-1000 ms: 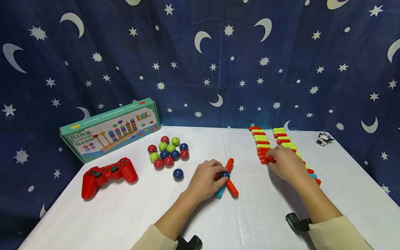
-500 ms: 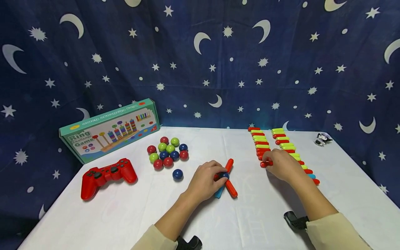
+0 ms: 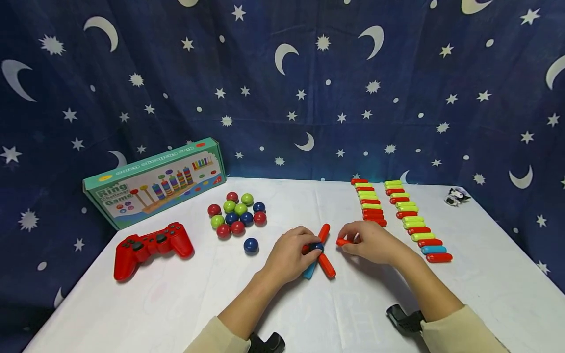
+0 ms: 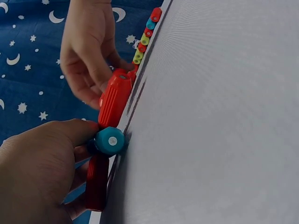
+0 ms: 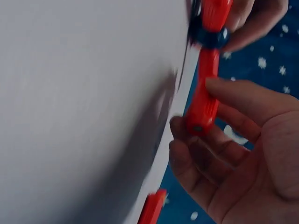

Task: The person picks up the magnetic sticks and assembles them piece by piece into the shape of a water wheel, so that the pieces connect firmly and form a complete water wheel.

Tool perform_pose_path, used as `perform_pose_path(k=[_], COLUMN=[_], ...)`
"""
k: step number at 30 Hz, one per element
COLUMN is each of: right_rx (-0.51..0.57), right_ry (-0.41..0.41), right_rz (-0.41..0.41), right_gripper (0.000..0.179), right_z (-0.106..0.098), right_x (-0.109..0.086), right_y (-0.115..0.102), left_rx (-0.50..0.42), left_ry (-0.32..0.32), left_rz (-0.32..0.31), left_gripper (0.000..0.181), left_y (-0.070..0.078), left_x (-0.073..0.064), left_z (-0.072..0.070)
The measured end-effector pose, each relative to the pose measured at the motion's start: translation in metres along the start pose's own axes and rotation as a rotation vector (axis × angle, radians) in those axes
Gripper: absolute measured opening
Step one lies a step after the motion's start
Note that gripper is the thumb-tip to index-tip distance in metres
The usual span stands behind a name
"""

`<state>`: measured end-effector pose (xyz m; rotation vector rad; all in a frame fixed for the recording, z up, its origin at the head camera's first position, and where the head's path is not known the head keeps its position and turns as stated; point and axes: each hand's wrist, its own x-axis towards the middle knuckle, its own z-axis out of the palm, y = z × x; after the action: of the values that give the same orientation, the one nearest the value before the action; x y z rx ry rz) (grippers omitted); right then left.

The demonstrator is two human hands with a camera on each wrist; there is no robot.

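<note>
At a table (image 3: 154, 309) spread with a white cloth, you grip the dark blue hub ball (image 3: 317, 247) with your left hand (image 3: 289, 255), thumb and fingers curled about it. From that ball one red rod (image 3: 324, 232) slants toward the far right, a second red rod (image 3: 327, 266) toward the near right, and a blue rod (image 3: 309, 271) toward the near side, its round end facing your left-wrist camera.

Just to the right, your right hand (image 3: 372, 241) pinches a third red rod (image 3: 343, 242) between thumb and fingers, its tip near the hub ball but apart from it in the head view. Farther right, two rows of loose rods run from far to near: a left row (image 3: 370, 201) of red and yellow-green, and a longer right row (image 3: 413, 219) that also includes a blue one toward its near end.

To the left of your left hand sits a single blue ball (image 3: 251, 246), with a cluster of red, green and blue balls (image 3: 241, 210) just beyond. A red game controller (image 3: 154, 249) lies at left, a "Ring Challenge Game" box (image 3: 165, 184) stands on the far left, and a small black-and-white figure (image 3: 456, 197) rests at far right before a moon-and-star backdrop (image 3: 282, 108).
</note>
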<state>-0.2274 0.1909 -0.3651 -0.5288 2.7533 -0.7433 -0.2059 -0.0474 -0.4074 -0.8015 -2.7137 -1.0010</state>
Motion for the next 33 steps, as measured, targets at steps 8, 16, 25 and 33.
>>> perform_pose_path(k=[8, 16, 25, 33], right_rx=[0.051, 0.035, 0.044, 0.033], right_ry=[-0.061, -0.028, -0.012, -0.011], right_rz=[-0.022, -0.017, -0.032, -0.006], right_gripper=[0.015, 0.018, 0.016, 0.013], right_z=[0.011, 0.012, 0.015, 0.015], right_x=[0.006, 0.009, 0.01, 0.011], right_y=[-0.022, -0.022, -0.017, -0.014], left_rx=[0.013, 0.03, 0.025, 0.009], left_ry=[0.005, 0.007, 0.01, 0.05], left_rz=[0.006, 0.007, 0.0, 0.007], left_gripper=[0.025, 0.025, 0.026, 0.023], left_y=[0.0, 0.0, -0.001, -0.002], left_x=[0.0, 0.001, -0.001, 0.001], left_z=[0.0, -0.001, 0.0, -0.002])
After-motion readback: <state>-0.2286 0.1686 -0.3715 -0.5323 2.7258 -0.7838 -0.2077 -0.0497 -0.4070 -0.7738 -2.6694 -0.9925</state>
